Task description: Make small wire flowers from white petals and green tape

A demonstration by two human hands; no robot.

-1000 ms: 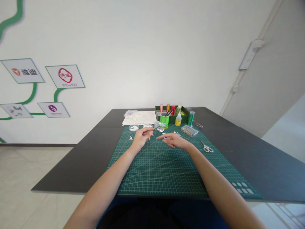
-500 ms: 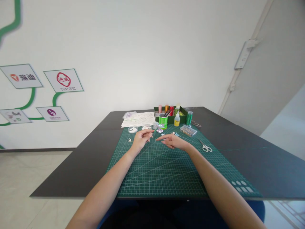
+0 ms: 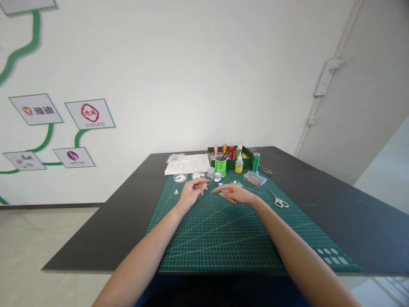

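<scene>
My left hand [image 3: 193,191] is closed in a pinch above the cutting mat [image 3: 220,238]. A thin green stem [image 3: 210,181] sticks out past its fingertips, with shiny, iridescent petals [image 3: 217,176] beside its tip; whether they join is hard to see. Just to the right hovers my right hand [image 3: 234,192], its index finger stretched toward the left fingertips and the other fingers bent. Anything fine between those bent fingers is too small to make out. A small white flower piece [image 3: 176,192] lies left of my left hand.
Behind the hands stand a green can [image 3: 220,166] of dark-handled tools, a glue bottle [image 3: 239,164], a green thread spool [image 3: 255,162] and a box [image 3: 247,163] of spools. Scissors [image 3: 280,202] and a clear case [image 3: 254,178] lie right. Dishes [image 3: 180,178] sit left, near white sheets [image 3: 188,165].
The whole view has shifted slightly, with everything a little lower and to the right. Both hands keep nearly the same pose and spacing.
</scene>
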